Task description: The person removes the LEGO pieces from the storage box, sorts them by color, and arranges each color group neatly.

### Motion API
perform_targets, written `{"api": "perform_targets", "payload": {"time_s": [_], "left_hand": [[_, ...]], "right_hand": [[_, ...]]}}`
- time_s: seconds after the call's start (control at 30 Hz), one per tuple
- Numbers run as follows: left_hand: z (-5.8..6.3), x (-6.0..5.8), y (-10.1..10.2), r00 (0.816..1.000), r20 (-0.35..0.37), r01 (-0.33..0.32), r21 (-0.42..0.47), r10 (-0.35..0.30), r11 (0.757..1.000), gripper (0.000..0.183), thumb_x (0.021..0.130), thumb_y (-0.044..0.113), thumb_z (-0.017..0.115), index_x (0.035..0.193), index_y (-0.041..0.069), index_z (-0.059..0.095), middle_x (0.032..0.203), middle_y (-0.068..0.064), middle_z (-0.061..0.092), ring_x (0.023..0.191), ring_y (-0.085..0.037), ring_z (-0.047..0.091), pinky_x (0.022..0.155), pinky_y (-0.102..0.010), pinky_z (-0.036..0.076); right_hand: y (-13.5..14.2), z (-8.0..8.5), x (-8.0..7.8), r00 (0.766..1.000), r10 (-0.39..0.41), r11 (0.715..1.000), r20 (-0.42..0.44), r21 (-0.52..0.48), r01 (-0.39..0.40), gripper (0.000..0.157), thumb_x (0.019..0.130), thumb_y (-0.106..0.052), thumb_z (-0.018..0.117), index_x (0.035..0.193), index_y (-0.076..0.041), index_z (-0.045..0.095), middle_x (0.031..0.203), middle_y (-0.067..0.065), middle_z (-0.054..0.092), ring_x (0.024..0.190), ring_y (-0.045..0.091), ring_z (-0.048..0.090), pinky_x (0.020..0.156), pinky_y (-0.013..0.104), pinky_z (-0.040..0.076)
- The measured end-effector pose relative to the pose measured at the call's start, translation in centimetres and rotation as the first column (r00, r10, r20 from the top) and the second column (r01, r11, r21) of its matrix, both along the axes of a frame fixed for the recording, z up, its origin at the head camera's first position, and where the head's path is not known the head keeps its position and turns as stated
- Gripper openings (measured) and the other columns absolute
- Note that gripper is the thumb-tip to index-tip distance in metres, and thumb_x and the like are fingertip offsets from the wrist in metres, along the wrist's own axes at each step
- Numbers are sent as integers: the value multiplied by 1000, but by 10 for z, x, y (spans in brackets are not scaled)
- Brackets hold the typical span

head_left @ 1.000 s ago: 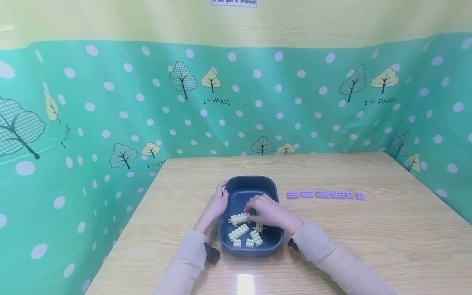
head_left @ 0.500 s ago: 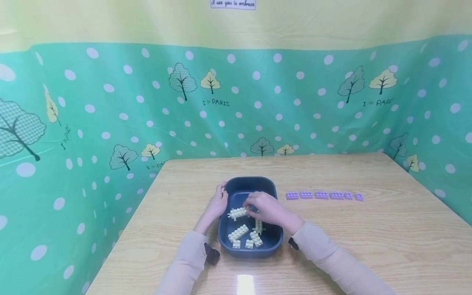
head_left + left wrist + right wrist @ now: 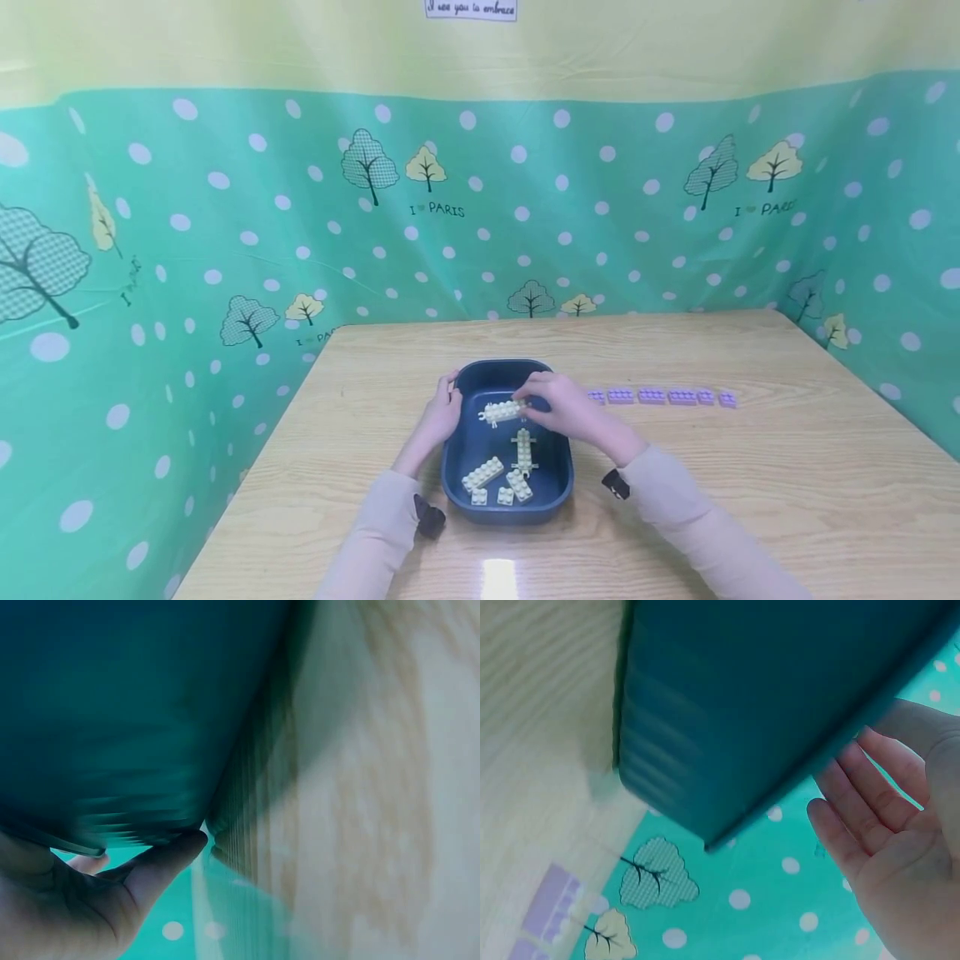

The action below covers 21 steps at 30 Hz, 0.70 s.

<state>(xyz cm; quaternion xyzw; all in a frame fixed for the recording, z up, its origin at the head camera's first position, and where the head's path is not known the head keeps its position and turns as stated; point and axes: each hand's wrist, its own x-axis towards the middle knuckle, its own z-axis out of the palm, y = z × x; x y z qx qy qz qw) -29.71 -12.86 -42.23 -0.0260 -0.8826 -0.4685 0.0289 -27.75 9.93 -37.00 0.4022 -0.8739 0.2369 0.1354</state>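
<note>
My left hand [image 3: 442,414] holds the left side of a dark blue rectangular bin [image 3: 506,517]; in the left wrist view the thumb [image 3: 169,864] lies along the outer wall. Over the bin, my right hand [image 3: 564,406] pinches the right end of a cream toy building brick [image 3: 500,412] with small clips sticking out. Below it lies a similar cream brick [image 3: 524,452] with side bars. A long cream brick [image 3: 483,474], a shorter one [image 3: 519,485] and two small square ones [image 3: 479,497] lie near the front wall. The bin hides the right fingertips in the right wrist view.
A row of several purple bricks [image 3: 652,396] runs along the wooden table [image 3: 712,483] right of the bin; my right hand partly covers the leftmost. A green dotted curtain [image 3: 450,275] hangs behind the table and along both sides.
My right hand has lifted the clipped cream brick and carried it toward the far end of the bin, uncovering the similar brick below. My left hand stays on the bin's side.
</note>
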Motion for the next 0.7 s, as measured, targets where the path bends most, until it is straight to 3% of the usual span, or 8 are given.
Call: {"api": "perform_targets", "payload": {"time_s": [0.1,0.17,0.27,0.33,0.43,0.53,0.6,0.7], "left_hand": [[0,0,0,1000,10,-1,2,1,1000,45,100,20,30,143,7,31,118,-30,57,73,-26,56,62,-33,46],[0,0,0,1000,18,1,3,-1,1000,45,100,20,30,144,7,30,97,-26,61,62,-21,50,56,-30,43],[1,1,0,1000,26,6,5,-6,1000,46,100,20,29,144,7,29,71,-13,51,53,-17,41,52,-28,40],[1,0,0,1000,23,10,3,-10,1000,46,101,20,28,144,7,29,67,-7,46,51,-15,39,51,-27,39],[1,0,0,1000,21,14,5,-14,1000,46,101,20,28,145,7,28,72,-11,51,50,-14,39,51,-27,39],[-1,-1,-1,1000,14,19,5,-19,1000,46,101,20,28,144,6,29,87,-20,60,51,-15,41,51,-27,40],[-1,-1,0,1000,8,20,4,-20,1000,45,101,19,29,144,5,29,101,-25,62,55,-16,45,52,-28,41],[1,0,0,1000,6,19,1,-19,1000,45,100,18,30,143,5,29,105,-26,62,59,-17,48,54,-28,42]], "right_hand": [[8,4,0,1000,-4,1000,13,-30,4,21,79,-11,73,100,-5,70,93,4,68,79,14,62,68,26,54],[13,6,-1,1000,-7,999,7,-39,7,21,80,-9,72,100,-4,70,94,6,69,80,15,63,69,28,54],[21,8,-2,1000,-28,999,-6,-45,28,21,80,-10,72,100,-5,70,96,6,69,85,17,65,74,31,55],[26,10,-1,999,-44,998,4,-53,45,21,81,-10,71,101,-4,70,96,6,69,87,18,65,76,33,55],[33,13,0,997,-77,995,26,-61,79,21,81,-11,71,102,-5,69,96,5,69,89,19,65,79,35,54],[41,14,-1,996,-85,993,6,-83,85,21,80,-8,71,101,-4,69,96,6,70,89,20,65,80,34,54],[47,13,-3,996,-85,992,-10,-99,83,22,79,-6,72,100,-3,69,95,8,70,88,21,65,79,35,54],[56,13,-4,995,-102,989,6,-107,102,22,79,-7,71,101,-2,69,96,9,69,87,22,65,78,35,55]]}}
